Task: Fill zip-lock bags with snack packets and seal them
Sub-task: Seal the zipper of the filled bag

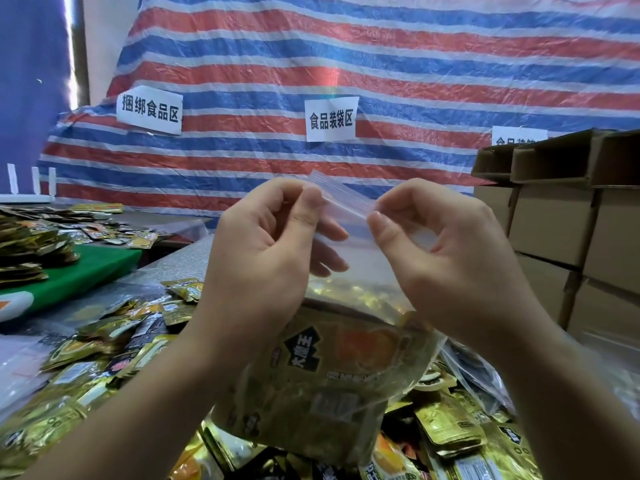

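Both hands hold a clear zip-lock bag (332, 344) up in front of the person, above the tabletop (180, 261). The left hand (263, 251) pinches the bag's top strip between thumb and the curled fingers (313, 199), the other fingers folded in behind the plastic. The right hand (446, 251) pinches the same strip just right of the left hand, thumb tip pressed against a bent forefinger, the remaining fingers curled loosely toward the palm. The strip runs taut between the two pinches; whether it is sealed cannot be told. The lower half of the bag is filled with gold snack packets (311, 368), one with black lettering facing the camera. Below the bag a loose heap of packets (104, 344) covers the tabletop on both sides. Left of the bag lies a green board (86, 268). Right of the bag stand stacked cardboard boxes (561, 223). Behind the bag hangs a red, white and blue striped tarp (381, 64) with white paper signs (330, 120).
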